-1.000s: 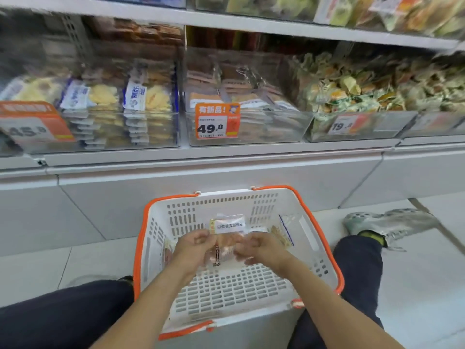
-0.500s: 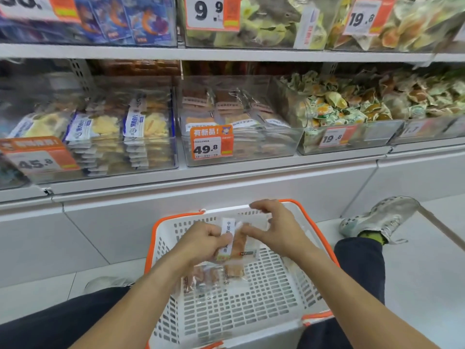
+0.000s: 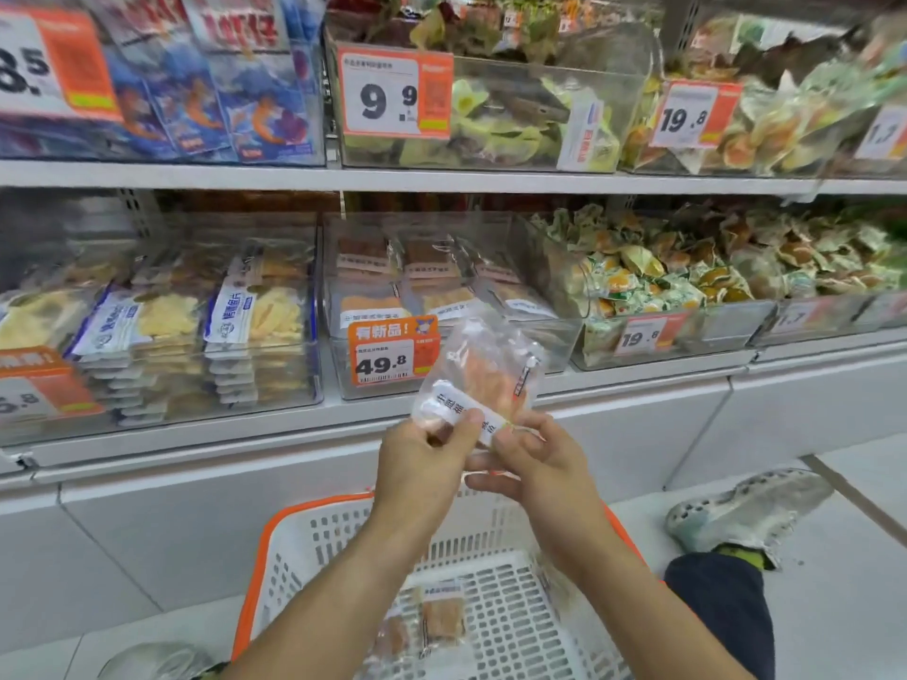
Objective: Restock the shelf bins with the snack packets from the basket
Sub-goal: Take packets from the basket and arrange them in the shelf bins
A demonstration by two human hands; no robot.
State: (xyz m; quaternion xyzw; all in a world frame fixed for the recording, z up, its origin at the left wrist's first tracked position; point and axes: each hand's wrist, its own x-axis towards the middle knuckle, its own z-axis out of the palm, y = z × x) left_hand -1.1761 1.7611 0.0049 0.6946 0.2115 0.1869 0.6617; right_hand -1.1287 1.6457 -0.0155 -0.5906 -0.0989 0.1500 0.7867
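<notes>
Both hands hold one clear snack packet (image 3: pixel 483 380) with an orange filling and a white label, raised in front of the lower shelf. My left hand (image 3: pixel 422 463) pinches its lower left edge; my right hand (image 3: pixel 532 463) grips its lower right corner. Directly behind it stands the clear shelf bin (image 3: pixel 554 336) with the orange 49.8 tag, which holds similar packets. Below my forearms sits the white basket (image 3: pixel 314 542) with an orange rim, and a couple of packets (image 3: pixel 441 620) lie on its floor.
A bin of yellow-filled packets (image 3: pixel 196 331) stands to the left, and a bin of small green-wrapped snacks (image 3: pixel 657 282) to the right. An upper shelf (image 3: pixel 441 181) carries more bins. My knee (image 3: pixel 721 611) and shoe (image 3: pixel 751 507) rest on the floor at the right.
Both hands have lifted the packet out of the basket and up to the height of the 49.8 bin. The view has tilted upward, showing the upper shelf.
</notes>
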